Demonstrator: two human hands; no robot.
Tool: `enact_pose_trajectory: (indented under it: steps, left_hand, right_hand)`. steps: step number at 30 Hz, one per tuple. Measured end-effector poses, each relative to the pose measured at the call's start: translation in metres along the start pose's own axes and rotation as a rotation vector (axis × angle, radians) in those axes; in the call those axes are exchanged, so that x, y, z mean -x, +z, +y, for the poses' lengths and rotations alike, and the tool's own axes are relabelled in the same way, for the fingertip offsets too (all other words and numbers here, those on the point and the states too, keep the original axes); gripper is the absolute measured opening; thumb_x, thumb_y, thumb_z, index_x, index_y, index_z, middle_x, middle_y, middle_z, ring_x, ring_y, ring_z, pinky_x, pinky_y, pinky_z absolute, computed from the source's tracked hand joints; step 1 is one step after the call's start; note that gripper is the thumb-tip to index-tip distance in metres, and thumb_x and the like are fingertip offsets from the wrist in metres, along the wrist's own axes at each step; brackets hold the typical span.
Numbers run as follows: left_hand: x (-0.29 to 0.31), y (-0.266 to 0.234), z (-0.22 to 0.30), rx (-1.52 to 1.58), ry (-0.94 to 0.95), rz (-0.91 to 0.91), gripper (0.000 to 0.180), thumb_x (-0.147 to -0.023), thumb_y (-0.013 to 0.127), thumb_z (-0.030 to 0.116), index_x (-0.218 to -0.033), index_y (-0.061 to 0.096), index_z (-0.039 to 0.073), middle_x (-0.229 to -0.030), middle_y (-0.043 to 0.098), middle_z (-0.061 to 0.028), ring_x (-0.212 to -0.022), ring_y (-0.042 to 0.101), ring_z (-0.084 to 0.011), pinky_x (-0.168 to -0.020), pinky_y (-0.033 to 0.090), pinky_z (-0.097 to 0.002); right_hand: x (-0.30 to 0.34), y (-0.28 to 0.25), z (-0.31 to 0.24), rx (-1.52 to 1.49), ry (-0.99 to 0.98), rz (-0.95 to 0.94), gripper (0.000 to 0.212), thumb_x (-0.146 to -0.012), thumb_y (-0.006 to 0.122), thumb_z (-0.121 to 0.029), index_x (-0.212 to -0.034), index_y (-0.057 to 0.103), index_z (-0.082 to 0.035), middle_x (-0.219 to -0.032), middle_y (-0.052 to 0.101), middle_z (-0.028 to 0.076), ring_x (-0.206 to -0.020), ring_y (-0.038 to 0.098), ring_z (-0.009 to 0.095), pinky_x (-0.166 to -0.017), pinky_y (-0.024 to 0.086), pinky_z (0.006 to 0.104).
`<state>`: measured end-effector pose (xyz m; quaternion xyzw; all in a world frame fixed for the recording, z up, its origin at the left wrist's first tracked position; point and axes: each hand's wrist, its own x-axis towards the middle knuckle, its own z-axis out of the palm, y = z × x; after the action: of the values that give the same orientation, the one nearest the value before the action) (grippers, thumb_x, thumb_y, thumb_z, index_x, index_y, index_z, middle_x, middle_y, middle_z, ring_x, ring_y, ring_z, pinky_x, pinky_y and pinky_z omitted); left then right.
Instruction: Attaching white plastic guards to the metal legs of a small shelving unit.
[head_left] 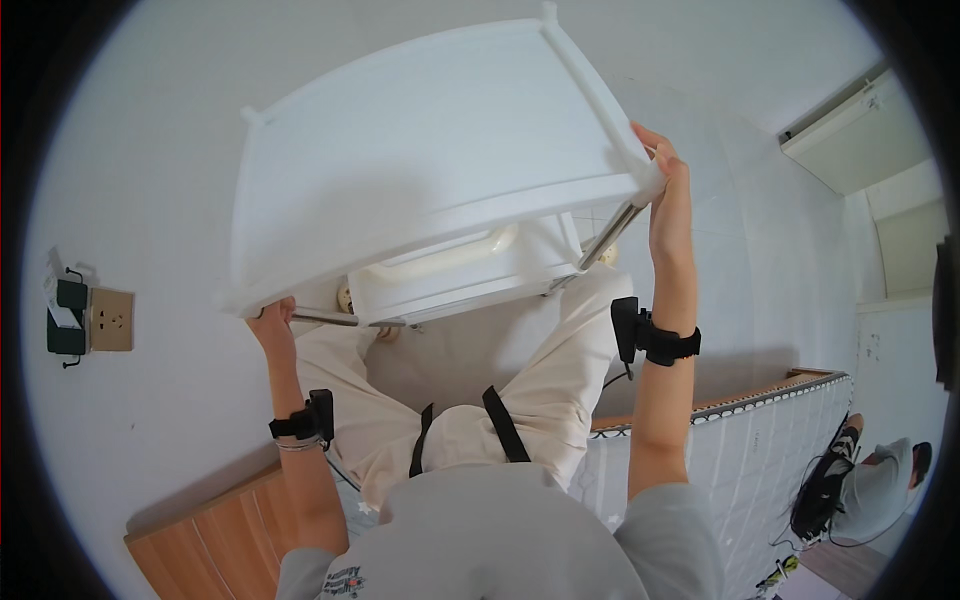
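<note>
Clearly, we count two bare hands at work on one white shelf unit, which stands before us at the centre, its upper tier (440, 140) tilted, with two shiny metal poles (610, 236) showing beneath it. Our left hand (270, 320) is curled around the near left corner; our right hand (668, 170) clasps the near right corner, some of its fingers hidden. Below sits one lower tier (470, 285), a shallow tray with raised walls, partly covered by the upper one, so we cannot tell all it holds. On the left wall, one dark green box (68, 325) has a white card in it, just beside one beige socket plate (111, 320). The upper tier looks like smooth plastic, four-cornered, with a raised rim and rounded corner knobs. We wear two black wristbands (672, 345). Striped brown wood-grain boards (215, 535) lie near left, and pale patterned cloth (725, 455) spreads near right, with another person (880, 495) beyond it.
</note>
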<state>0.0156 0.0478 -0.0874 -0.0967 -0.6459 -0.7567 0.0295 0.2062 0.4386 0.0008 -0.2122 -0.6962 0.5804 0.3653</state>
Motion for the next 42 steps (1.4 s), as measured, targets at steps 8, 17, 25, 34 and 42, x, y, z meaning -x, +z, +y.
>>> enact_pose_trajectory:
  steps: [8, 17, 25, 34, 42]
  left_hand:
    - [-0.005, -0.014, -0.010, 0.030, 0.027, -0.035, 0.003, -0.082, 0.045, 0.002, -0.081, 0.048, 0.001, -0.051, 0.041, 0.0010, -0.042, 0.031, -0.0055, -0.039, 0.023, -0.0192]
    - [0.010, -0.015, -0.009, -0.017, -0.001, -0.004, 0.035, -0.079, 0.054, 0.015, -0.109, 0.043, 0.001, -0.099, 0.052, -0.0079, -0.092, 0.049, -0.0158, -0.082, 0.038, -0.0281]
    - [-0.004, -0.015, 0.055, 0.026, -0.049, -0.140, 0.054, -0.086, 0.032, 0.044, -0.121, 0.038, 0.004, -0.118, 0.044, -0.0094, -0.110, 0.041, -0.0192, -0.094, 0.030, -0.0349]
    - [-0.009, -0.020, 0.033, 0.358, -0.226, 0.045, 0.055, -0.084, 0.036, 0.037, -0.119, 0.041, -0.005, -0.120, 0.046, -0.0139, -0.112, 0.043, -0.0221, -0.093, 0.034, -0.0351]
    - [-0.004, -0.001, 0.046, 0.184, -0.149, 0.019, 0.066, -0.078, 0.034, 0.044, -0.120, 0.039, -0.007, -0.124, 0.042, -0.0160, -0.117, 0.037, -0.0237, -0.096, 0.029, -0.0347]
  right_hand:
    - [0.004, 0.011, -0.003, -0.021, 0.039, 0.050, 0.054, -0.079, 0.032, -0.037, -0.112, 0.050, 0.002, -0.112, 0.049, 0.013, -0.108, 0.039, 0.022, -0.095, 0.023, 0.0312]
    - [0.000, 0.001, 0.019, -0.032, 0.078, -0.022, 0.058, -0.083, 0.029, -0.043, -0.117, 0.046, 0.000, -0.111, 0.050, 0.011, -0.110, 0.041, 0.020, -0.092, 0.030, 0.0320]
    - [0.006, 0.016, 0.008, -0.114, 0.124, 0.041, 0.058, -0.082, 0.025, -0.043, -0.119, 0.045, -0.002, -0.115, 0.047, 0.011, -0.110, 0.042, 0.020, -0.093, 0.031, 0.0340]
    - [0.004, 0.014, 0.019, -0.080, 0.048, 0.069, 0.057, -0.082, 0.027, -0.038, -0.115, 0.047, 0.004, -0.113, 0.050, 0.014, -0.107, 0.044, 0.021, -0.090, 0.034, 0.0325]
    - [0.010, 0.014, 0.004, -0.059, 0.031, 0.144, 0.056, -0.077, 0.027, -0.034, -0.111, 0.051, 0.003, -0.108, 0.052, 0.014, -0.104, 0.045, 0.021, -0.089, 0.033, 0.0323]
